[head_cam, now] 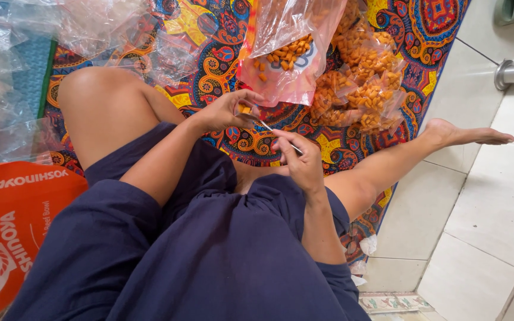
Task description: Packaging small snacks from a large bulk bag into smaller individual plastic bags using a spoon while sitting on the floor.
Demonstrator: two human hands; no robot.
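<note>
Your left hand (228, 111) and right hand (297, 159) meet over your lap at the centre of the view. Between them runs a thin, pale strip (272, 131), narrow and straight, slanting from the left fingertips down toward 4 o'clock. Your left thumb and forefinger are pinched together on its upper end; your right fingers are curled closed round its lower end.

Just beyond your left hand, toward 12 o'clock, stands a clear plastic bag (287, 53), its lower part pinkish, with small orange snack pieces inside. At 1 o'clock lies a heap of small sealed packets (364, 89) of the same orange pieces. Everything rests on a patterned mat (221, 71) in many colours.
</note>
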